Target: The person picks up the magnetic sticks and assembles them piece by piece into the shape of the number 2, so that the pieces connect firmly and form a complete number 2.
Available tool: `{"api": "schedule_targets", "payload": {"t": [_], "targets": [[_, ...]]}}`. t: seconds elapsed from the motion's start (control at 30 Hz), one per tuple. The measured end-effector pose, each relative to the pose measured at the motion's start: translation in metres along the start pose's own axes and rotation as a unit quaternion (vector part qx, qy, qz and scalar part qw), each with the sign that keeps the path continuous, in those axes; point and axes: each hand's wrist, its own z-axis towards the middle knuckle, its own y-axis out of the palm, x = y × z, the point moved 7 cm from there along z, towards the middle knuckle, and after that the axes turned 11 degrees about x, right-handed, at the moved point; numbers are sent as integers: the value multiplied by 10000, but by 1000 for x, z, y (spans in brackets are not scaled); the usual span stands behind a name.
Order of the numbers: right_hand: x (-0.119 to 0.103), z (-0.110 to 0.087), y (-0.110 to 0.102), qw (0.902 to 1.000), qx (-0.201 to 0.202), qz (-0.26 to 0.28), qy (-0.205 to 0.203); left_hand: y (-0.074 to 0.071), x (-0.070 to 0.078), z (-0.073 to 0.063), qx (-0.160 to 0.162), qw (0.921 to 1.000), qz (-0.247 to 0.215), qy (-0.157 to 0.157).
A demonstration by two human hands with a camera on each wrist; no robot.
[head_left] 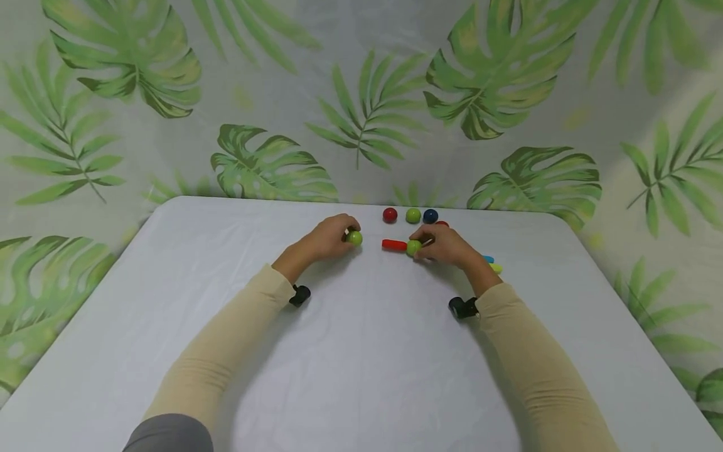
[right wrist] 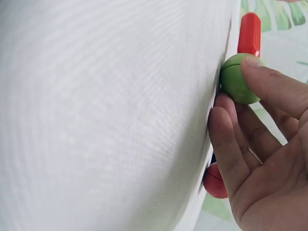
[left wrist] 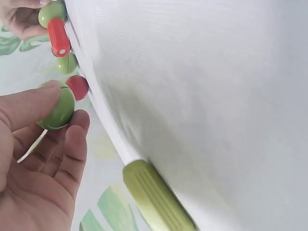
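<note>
Left hand (head_left: 333, 237): forearm slants forward and inward, fingers bent, thumb and fingertips clamped on a smooth, glossy green ball (left wrist: 61, 109). Whether that ball touches the cloth, cannot tell. Right hand (head_left: 443, 243): mirrors the left, reaching in from the other side, digits pinching a second glossy green ball (right wrist: 237, 79) low over the table. The two hands stand apart, roughly level, the gap between them near the table's far edge.

Just beyond the right hand's ball, a red ridged stick-shaped handle (head_left: 393, 245), its end against that ball, pointing toward the left hand. Near the left hand, a yellow-green ridged handle (left wrist: 156, 195) lies on the cloth; the head view does not show it.

Behind the hands, a row along the far edge: red ball (head_left: 390, 215), third green ball (head_left: 413, 216), dark blue ball (head_left: 430, 216), then another red ball (head_left: 443, 223) partly behind the right hand. Visible balls: six — three green, two red, one blue.

By the right forearm, two ends poke out, one light blue piece (head_left: 488, 258), one lime-yellow piece (head_left: 496, 268); rest hidden.

Outermost: white-covered table (head_left: 361, 364), leaf-printed backdrop (head_left: 367, 113).
</note>
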Motion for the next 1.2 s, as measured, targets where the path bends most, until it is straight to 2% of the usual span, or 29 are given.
{"api": "schedule_targets", "payload": {"t": [0.37,0.53,0.7,0.83,1.0,1.13,1.2], "targets": [[-1,2,-6,10000,68,53,49,-12,3,-15,-10,9981,302,530],[-1,3,-4,9999,33,105,-3,-8,-1,-18,-2,9974,418,580],[-1,2,-4,9998,41,175,83,-1,2,-16,53,9980,263,575],[-1,1,-4,9998,47,161,73,5,2,-11,61,9994,34,352],[0,-1,-3,9998,42,150,102,13,-1,-3,-13,9982,-506,-324],[2,0,-2,9998,36,180,72,18,-5,4,-34,9951,-653,-748],[2,1,-1,9998,32,192,56,20,-7,6,-21,9942,-659,-855]]}}
